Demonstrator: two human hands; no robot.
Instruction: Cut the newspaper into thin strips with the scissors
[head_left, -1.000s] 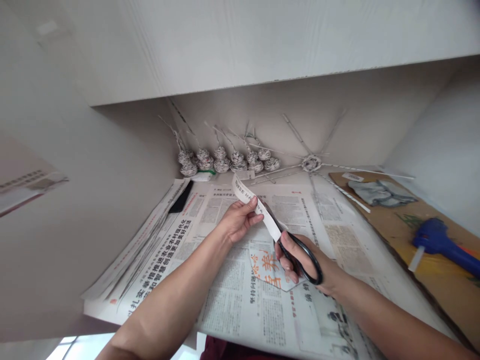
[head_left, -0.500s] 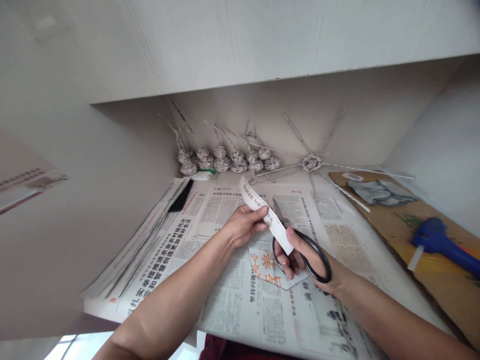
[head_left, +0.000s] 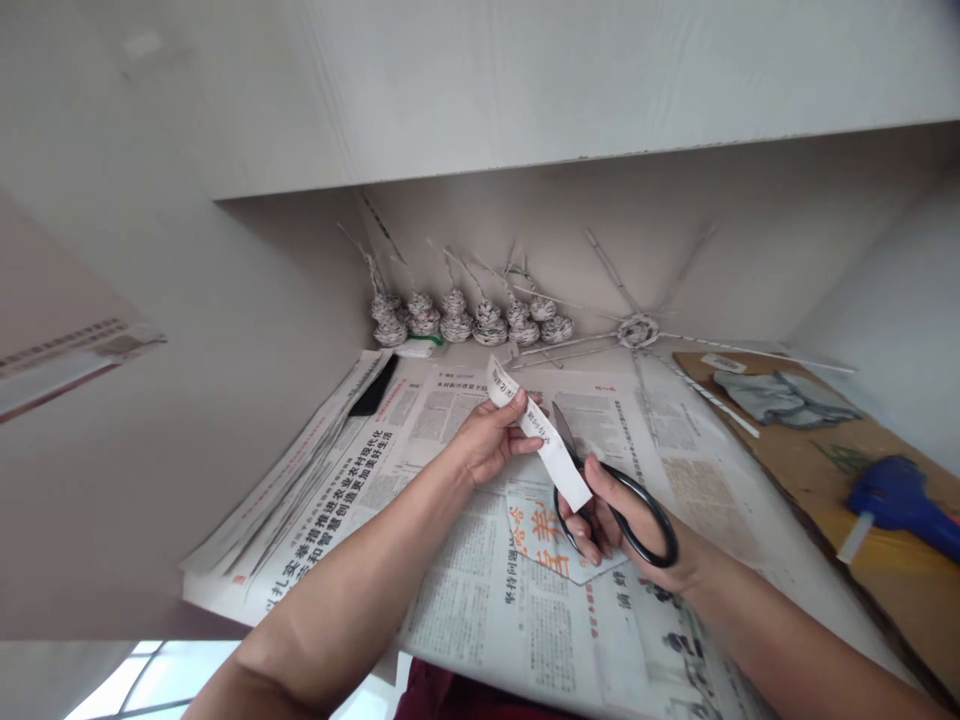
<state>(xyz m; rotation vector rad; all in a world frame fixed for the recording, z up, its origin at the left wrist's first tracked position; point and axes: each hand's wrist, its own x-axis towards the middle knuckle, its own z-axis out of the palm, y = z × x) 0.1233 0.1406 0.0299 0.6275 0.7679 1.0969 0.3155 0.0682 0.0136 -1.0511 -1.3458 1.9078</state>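
Note:
A narrow white paper strip (head_left: pixel 559 462) with black print is pinched between the thumb and fingers of my left hand (head_left: pixel 495 438). Its lower end hangs down beside the scissors. My right hand (head_left: pixel 626 510) has its thumb and fingers through the black loops of the scissors (head_left: pixel 646 505). The blades point up and away, just right of the strip, and partly hidden behind it. Under my right hand lies a pale cut piece with orange characters (head_left: pixel 546 540), resting on the newspaper (head_left: pixel 480 560) that covers the table.
Several gourd shapes woven from paper (head_left: pixel 456 322) stand along the back wall, beside a woven piece with radiating paper rods (head_left: pixel 637 330). On the right, a brown board (head_left: pixel 817 480) bears a blue glue gun (head_left: pixel 892 495) and a grey cloth (head_left: pixel 784 398). Stacked newspapers (head_left: pixel 300 450) and a black phone-like slab (head_left: pixel 375 388) are left.
The view has shifted slightly, so everything sits a little further right. My left fingers now hold the strip with the fingertips more extended, and the strip has turned slightly.

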